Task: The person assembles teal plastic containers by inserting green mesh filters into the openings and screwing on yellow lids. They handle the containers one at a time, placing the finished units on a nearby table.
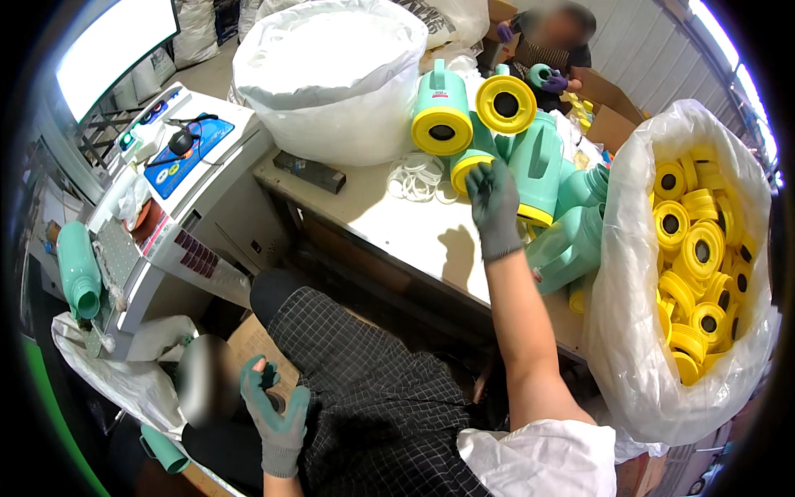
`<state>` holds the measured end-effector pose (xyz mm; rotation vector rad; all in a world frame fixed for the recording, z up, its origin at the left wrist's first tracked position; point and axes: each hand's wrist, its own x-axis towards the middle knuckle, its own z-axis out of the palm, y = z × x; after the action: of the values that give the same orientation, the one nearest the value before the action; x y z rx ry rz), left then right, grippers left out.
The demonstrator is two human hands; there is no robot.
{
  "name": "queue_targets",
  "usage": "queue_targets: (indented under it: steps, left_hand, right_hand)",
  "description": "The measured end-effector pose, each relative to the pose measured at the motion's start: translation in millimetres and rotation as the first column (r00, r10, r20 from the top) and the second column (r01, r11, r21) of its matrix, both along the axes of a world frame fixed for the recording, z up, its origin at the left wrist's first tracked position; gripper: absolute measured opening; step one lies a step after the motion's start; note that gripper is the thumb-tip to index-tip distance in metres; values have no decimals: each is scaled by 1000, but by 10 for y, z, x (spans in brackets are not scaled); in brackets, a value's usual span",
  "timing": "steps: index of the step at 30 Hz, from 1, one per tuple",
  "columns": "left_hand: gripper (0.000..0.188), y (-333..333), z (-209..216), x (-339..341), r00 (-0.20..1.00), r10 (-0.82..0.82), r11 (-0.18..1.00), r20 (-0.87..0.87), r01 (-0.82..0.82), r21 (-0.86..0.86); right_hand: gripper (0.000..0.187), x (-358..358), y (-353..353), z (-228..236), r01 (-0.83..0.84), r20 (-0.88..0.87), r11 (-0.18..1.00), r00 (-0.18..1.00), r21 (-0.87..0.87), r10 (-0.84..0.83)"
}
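My right hand [494, 207] reaches open-fingered, holding nothing, for a green jug [537, 166] on the tabletop [397, 224]; I should grip its body firmly. Left hand [273, 406] rests half-curled, empty, at my lap.

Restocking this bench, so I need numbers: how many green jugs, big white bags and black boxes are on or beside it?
Mint-green plastic jugs with yellow bases: about 6, piled
Big white plastic bags: 2
Flat black box: 1
Total: about 9
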<state>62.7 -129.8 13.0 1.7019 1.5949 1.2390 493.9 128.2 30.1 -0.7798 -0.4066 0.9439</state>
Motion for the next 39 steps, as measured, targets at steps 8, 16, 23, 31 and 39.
queue_targets:
  steps: [8,16,23,31,39]
  left_hand:
    - [67,-67,-289,10,995,28,987,100,-11,-160]
    - [62,-101,-238,100,965,37,977,262,20,-211]
    - [71,-234,-323,-27,972,79,987,223,-45,-155]
    - [58,-820,-321,-453,904,419,906,82,-422,20]
    - [49,-1286,-638,-1815,450,886,461,115,-883,-92]
  right_hand:
    - [41,-368,-1787,-511,527,930,838,222,138,-292]
    - [25,-1175,-1943,476,-104,913,975,381,197,-144]
    - [17,-2762,-1975,1363,-885,878,189,454,425,152]
    - [15,-3637,-2072,1158,-715,733,-190,608,673,307]
    - [11,-3452,-1785,674,-980,739,163,192,112,646]
